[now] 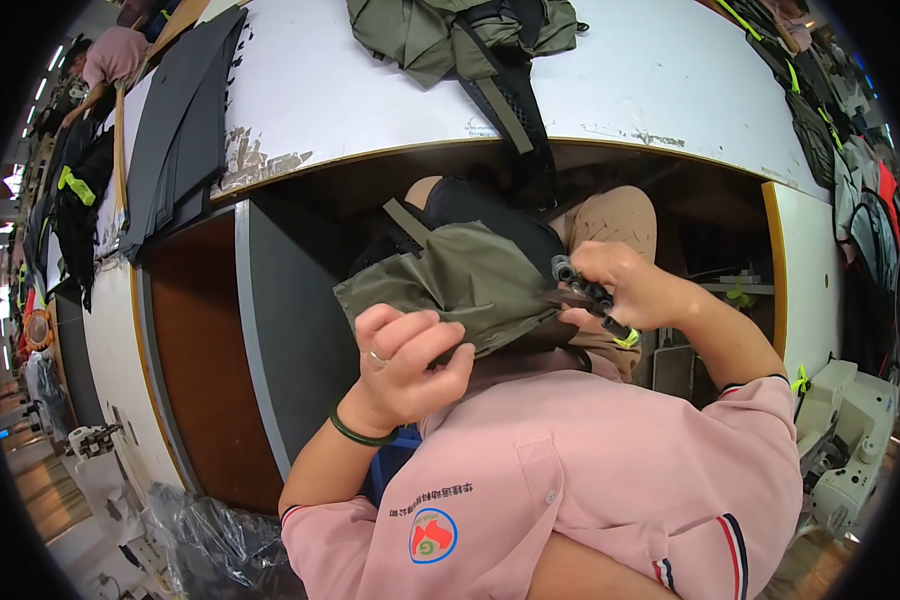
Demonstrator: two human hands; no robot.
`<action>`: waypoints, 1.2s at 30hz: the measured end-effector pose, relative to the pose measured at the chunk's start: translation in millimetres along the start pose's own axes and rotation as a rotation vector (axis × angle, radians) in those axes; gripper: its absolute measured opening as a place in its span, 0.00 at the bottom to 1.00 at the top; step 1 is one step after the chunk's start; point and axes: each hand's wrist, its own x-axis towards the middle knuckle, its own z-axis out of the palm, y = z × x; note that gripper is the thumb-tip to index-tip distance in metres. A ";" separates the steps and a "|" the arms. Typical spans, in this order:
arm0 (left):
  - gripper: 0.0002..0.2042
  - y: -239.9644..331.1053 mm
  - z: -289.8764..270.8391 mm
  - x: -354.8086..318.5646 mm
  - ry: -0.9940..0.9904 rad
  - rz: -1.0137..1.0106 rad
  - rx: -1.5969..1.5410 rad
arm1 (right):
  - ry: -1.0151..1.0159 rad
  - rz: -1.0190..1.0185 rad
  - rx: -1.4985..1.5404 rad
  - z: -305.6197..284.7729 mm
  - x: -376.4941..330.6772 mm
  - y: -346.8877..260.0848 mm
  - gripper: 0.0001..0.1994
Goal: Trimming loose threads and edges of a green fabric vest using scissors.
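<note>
Across my lap lies an olive green fabric piece [470, 275] with a strap at its far end, seemingly part of a bag. My left hand [410, 365], wearing a ring and a dark green bangle, is closed with curled fingers at the near left edge of the fabric; what it pinches, if anything, is hidden. On the right, my right hand [625, 285] grips a dark hand tool [592, 292] that looks like scissors, its pointed metal end toward the fabric's right edge. That hand's fingers partly cover the tool.
An olive backpack [470, 35] rests on the white table [650, 80], its dark strap hanging over the front edge. Dark grey sheets [185, 120] overhang at left. Beside me are a cabinet panel [290, 290], clear plastic wrapping [215, 540] and, at right, a sewing machine [850, 430].
</note>
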 end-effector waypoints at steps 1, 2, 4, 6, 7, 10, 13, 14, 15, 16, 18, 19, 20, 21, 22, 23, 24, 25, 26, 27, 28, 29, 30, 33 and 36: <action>0.11 -0.7 -2.2 -1.8 -0.032 0.035 -0.012 | -0.039 0.028 -0.008 -2.2 -4.0 0.6 0.16; 0.12 -0.8 -4.0 -3.1 -0.064 0.071 -0.024 | 0.012 -0.065 -0.090 -8.3 -4.0 2.2 0.18; 0.12 -0.1 -6.1 -2.6 -0.067 0.047 -0.012 | 0.029 -0.118 -0.324 -32.3 -5.3 -4.1 0.21; 0.11 -1.0 -6.5 -2.8 -0.068 0.023 -0.002 | 0.047 -0.108 -0.498 -44.4 -11.0 -6.3 0.22; 0.11 -0.9 -6.7 -2.3 -0.075 0.020 -0.011 | 0.049 -0.106 -0.500 -49.0 -15.1 -5.8 0.22; 0.10 -0.1 -5.6 -0.6 -0.075 0.014 -0.012 | -0.002 -0.040 -0.595 -58.3 -21.3 -6.8 0.21; 0.09 0.4 -4.1 -0.2 -0.069 0.011 -0.006 | -0.019 -0.027 -0.627 -60.2 -23.5 -6.4 0.22; 0.09 0.4 -3.9 -0.1 -0.069 0.011 -0.006 | -0.017 -0.025 -0.627 -59.9 -23.4 -6.9 0.22; 0.09 0.9 -4.3 0.0 -0.070 0.013 -0.007 | -0.024 -0.030 -0.623 -59.3 -22.8 -7.7 0.21; 0.10 1.9 -5.3 0.1 -0.084 0.002 -0.025 | -0.032 -0.037 -0.619 -59.0 -21.9 -8.1 0.21; 0.11 2.3 -5.8 0.1 -0.099 -0.008 -0.042 | -0.053 -0.028 -0.606 -58.8 -21.1 -7.3 0.21; 0.11 2.0 -5.5 -0.4 -0.099 -0.006 -0.045 | -0.077 -0.018 -0.594 -58.5 -20.6 -7.1 0.21; 0.11 1.8 -5.3 -0.8 -0.098 -0.004 -0.048 | -0.078 -0.019 -0.593 -58.2 -20.0 -7.5 0.21; 0.11 1.8 -5.5 -1.0 -0.099 -0.006 -0.047 | -0.089 -0.012 -0.603 -58.1 -19.5 -8.4 0.21; 0.11 1.7 -5.4 -1.0 -0.101 -0.003 -0.050 | -0.099 -0.004 -0.614 -58.2 -19.3 -8.9 0.20; 0.11 1.6 -5.3 -0.9 -0.103 0.000 -0.052 | -0.100 -0.003 -0.614 -57.7 -19.3 -8.1 0.20; 0.11 1.3 -4.7 -0.8 -0.103 -0.001 -0.053 | -0.109 -0.002 -0.611 -56.9 -19.7 -6.7 0.20; 0.10 0.9 -3.9 -1.1 -0.092 0.006 -0.046 | -0.119 -0.001 -0.609 -56.4 -19.9 -5.6 0.20; 0.10 0.6 -3.3 -1.4 -0.081 0.014 -0.039 | -0.120 -0.001 -0.609 -56.7 -20.1 -5.4 0.20; 0.10 0.6 -3.4 -2.1 -0.080 0.013 -0.039 | -0.140 0.018 -0.620 -57.3 -20.4 -5.2 0.21; 0.10 1.0 -3.9 -3.2 -0.088 0.009 -0.049 | -0.159 0.037 -0.631 -57.7 -21.1 -5.1 0.21; 0.11 1.1 -4.3 -3.7 -0.096 0.004 -0.058 | -0.159 0.037 -0.631 -58.7 -21.6 -5.0 0.21; 0.11 0.9 -4.4 -3.7 -0.096 0.004 -0.058 | -0.145 0.076 -0.582 -60.1 -22.0 -4.9 0.21; 0.11 0.4 -4.0 -2.5 -0.081 0.005 -0.046 | -0.084 0.068 -0.448 -58.5 -15.7 -10.8 0.21; 0.10 -0.1 1.3 6.3 -0.094 -0.021 -0.088 | 0.036 -0.159 -0.268 -33.3 5.5 -22.7 0.18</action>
